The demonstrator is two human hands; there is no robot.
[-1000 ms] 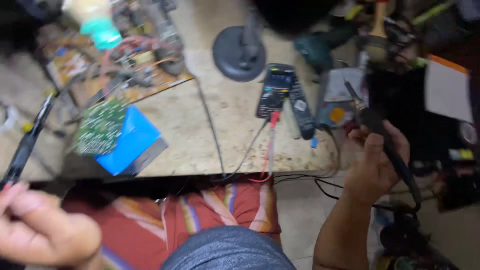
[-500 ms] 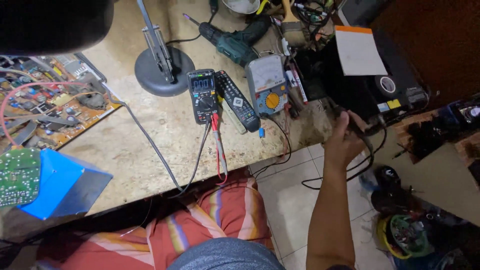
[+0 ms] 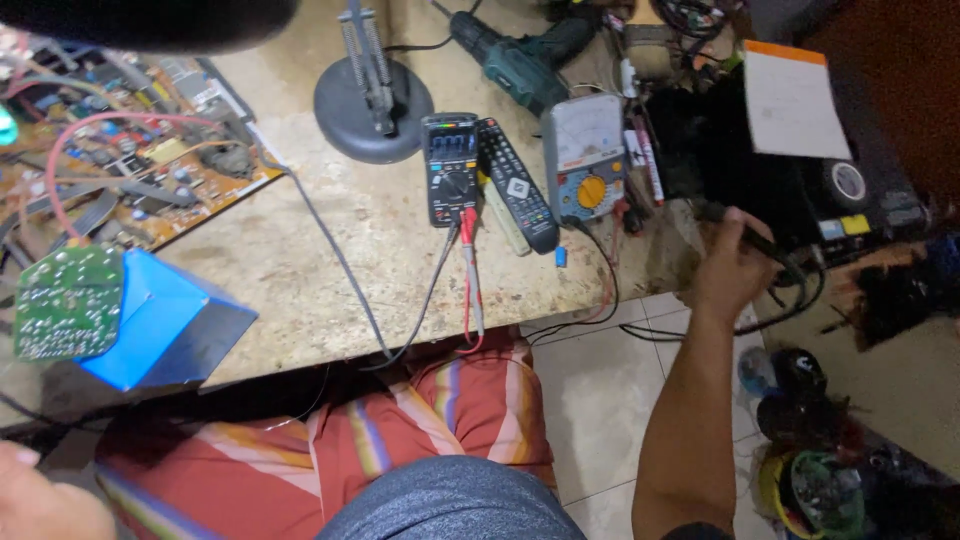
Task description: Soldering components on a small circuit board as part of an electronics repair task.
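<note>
We see a thin black tool — a probe or iron, too dark to tell which — gripped in the right hand, fingers closed round it, just off the workbench's right edge. Nearby lie a grey analogue meter, a black remote and a digital multimeter. The left hand sits at the lower left corner — its grip we cannot tell.

bench: rough worn stone | remote: black plastic | shorts: striped cloth
</note>
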